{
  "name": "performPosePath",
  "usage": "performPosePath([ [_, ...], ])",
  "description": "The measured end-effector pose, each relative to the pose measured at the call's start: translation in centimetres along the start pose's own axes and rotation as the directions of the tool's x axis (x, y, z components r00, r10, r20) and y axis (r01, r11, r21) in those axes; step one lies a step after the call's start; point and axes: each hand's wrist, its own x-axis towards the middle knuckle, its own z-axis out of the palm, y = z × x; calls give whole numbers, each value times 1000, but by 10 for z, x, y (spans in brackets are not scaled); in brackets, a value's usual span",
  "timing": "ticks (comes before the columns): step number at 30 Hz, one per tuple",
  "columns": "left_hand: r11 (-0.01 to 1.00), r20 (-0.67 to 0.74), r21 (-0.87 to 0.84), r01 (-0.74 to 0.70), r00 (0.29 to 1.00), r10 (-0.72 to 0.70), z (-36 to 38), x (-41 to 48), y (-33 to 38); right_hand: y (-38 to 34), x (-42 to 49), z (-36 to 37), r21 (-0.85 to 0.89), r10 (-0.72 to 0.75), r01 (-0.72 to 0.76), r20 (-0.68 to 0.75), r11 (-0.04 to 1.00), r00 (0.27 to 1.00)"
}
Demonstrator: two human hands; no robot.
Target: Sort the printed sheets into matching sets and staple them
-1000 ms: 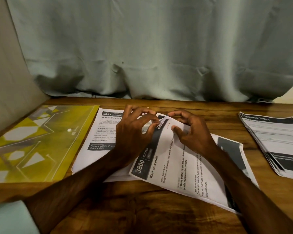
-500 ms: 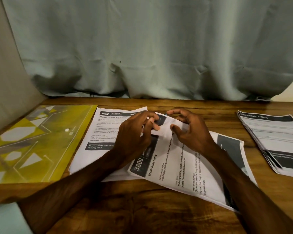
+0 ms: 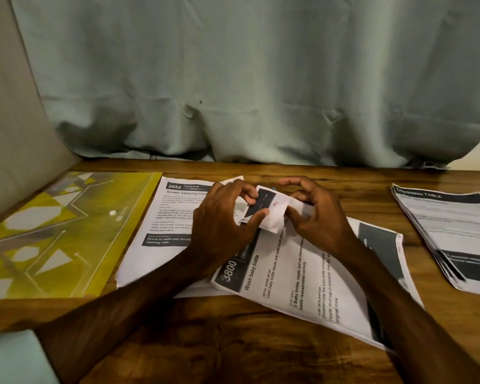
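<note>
A printed sheet headed "3800 Wash baby bottle" (image 3: pixel 302 275) lies askew on the wooden table, over other sheets. Its far corner (image 3: pixel 272 212) is folded up and back, showing a dark band and a red mark. My left hand (image 3: pixel 225 220) pinches that folded corner between thumb and fingers. My right hand (image 3: pixel 319 217) pinches the same corner from the right, fingers curled. Under the left forearm lies a sheet headed "2652 Screen Cleaning" (image 3: pixel 172 214). No stapler is in view.
A yellow patterned plastic folder (image 3: pixel 53 234) lies at the left. A stack of printed sheets headed "Dressing Table" (image 3: pixel 452 234) sits at the right edge. A pale curtain (image 3: pixel 247 79) hangs behind the table; bare wood (image 3: pixel 205 345) lies near me.
The far corner of the "3800" sheet has been lifted and folded back between both hands. The hands have closed in on that corner; the other sheets have not moved.
</note>
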Motion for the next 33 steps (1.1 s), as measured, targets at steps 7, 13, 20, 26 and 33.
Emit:
performPosePath([
  [7, 995, 78, 96, -39, 997, 31, -1, -2, 2, -1, -1, -1, 3, -5, 5, 1, 1000, 1000],
  [13, 996, 74, 86, 15, 997, -22, 0, -1, 1, 2, -2, -1, -1, -18, 18, 7, 1000, 1000],
  [20, 993, -11, -3, 119, 993, -119, -7, 6, 5, -1, -2, -1, 11, -30, 30, -14, 999, 999],
  [26, 1000, -46, -18, -5, 999, 4, -8, 5, 5, 0, -1, -1, -1, -56, 56, -24, 998, 998],
  [33, 976, -91, 150, -159, 981, 173, -7, 1, 0, 1, -1, -1, 6, -53, 53, -17, 999, 998],
])
